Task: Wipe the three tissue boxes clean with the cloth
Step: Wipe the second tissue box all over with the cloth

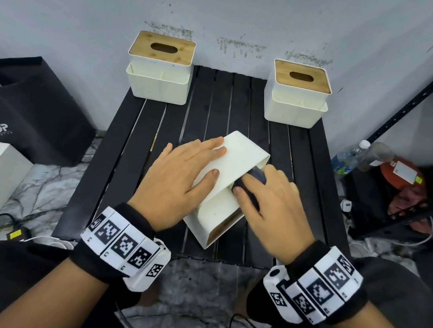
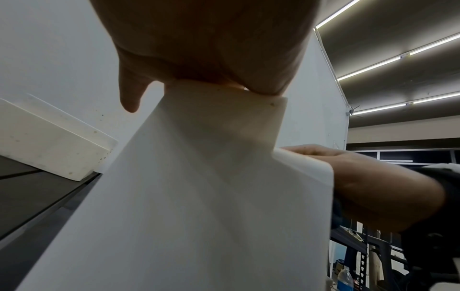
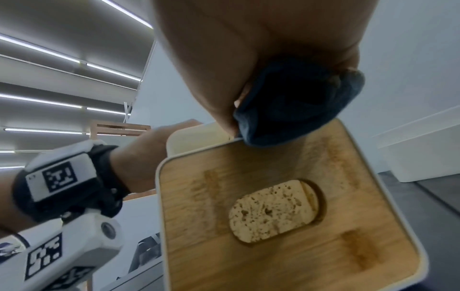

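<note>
Tissue box [image 1: 233, 166] smooth white, tipped; right hand [image 1: 272, 212] presses dark cloth [image 1: 256, 177]

White tissue box [image 1: 233, 163] on its side, two upright boxes [image 1: 159, 69] [image 1: 298, 93] behind, dark cloth [image 1: 251, 181]

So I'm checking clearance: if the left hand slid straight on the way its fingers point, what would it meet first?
Probably the right rear tissue box; the left hand points up-right across the tipped box, though depth is unclear.
</note>
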